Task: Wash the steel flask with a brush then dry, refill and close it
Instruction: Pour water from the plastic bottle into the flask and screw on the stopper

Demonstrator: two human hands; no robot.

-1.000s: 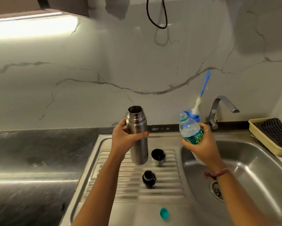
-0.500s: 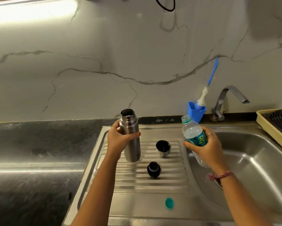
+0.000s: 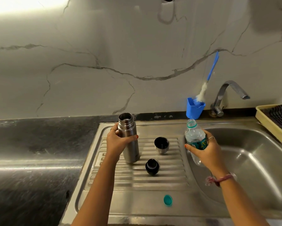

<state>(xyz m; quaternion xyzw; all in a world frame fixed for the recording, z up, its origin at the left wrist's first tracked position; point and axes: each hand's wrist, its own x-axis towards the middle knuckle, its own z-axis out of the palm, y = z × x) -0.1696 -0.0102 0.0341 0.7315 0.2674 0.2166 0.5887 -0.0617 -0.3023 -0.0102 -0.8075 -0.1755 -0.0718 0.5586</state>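
Steel flask (image 3: 128, 137), lifted a second earlier, stood on drainboard (image 3: 137, 178), mouth open, left hand (image 3: 119, 141) wrapped around it. Right hand (image 3: 203, 149) gripped uncapped water bottle (image 3: 194, 137) beside it, over the basin edge. Stopper (image 3: 152, 166) and cup lid (image 3: 161, 145) lay between hands. Refill looked imminent.

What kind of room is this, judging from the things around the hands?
Most likely a home kitchen, at the washing-up area. A steel sink with a ribbed draining board is set into a dark countertop, a tap stands behind it, and a bottle brush leans in a blue holder.
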